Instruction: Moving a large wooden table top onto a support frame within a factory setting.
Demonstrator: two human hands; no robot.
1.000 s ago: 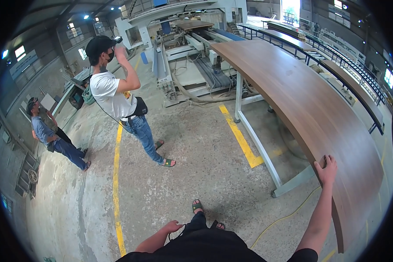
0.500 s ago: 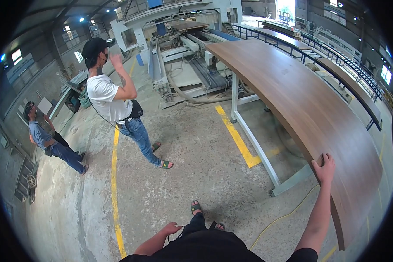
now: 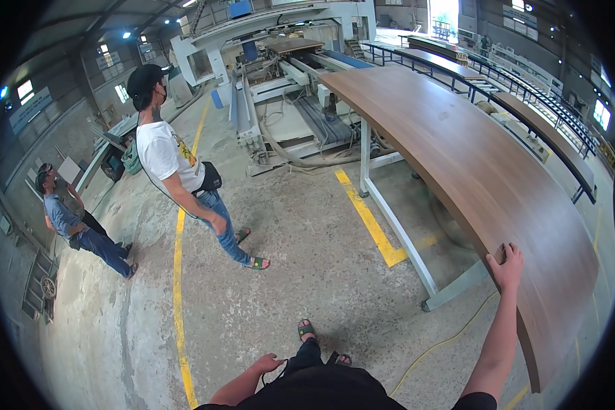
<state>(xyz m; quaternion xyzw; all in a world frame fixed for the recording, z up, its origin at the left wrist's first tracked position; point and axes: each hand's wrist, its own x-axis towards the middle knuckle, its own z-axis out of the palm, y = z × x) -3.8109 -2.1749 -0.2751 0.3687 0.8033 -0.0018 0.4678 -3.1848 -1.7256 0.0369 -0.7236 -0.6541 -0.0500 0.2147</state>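
My right hand rests on the near long edge of a large brown wood-grain panel, thumb apart from the fingers and fingertips on the top face. A small dark patch shows between thumb and fingers; whether it is shadow or an object I cannot make out. The panel lies across a pale metal stand, its near end jutting past the frame. Low at my left side, my left hand hangs with loosely bent, parted fingers, next to a thin black cord.
A person in a white T-shirt stands ahead on the left; other people stand farther left. A large machine fills the back. Roller conveyors run at the right. Yellow lines and a yellow cable cross the floor.
The person in the white T-shirt has lowered a raised arm from near the head to the side. My hands stay where they were.
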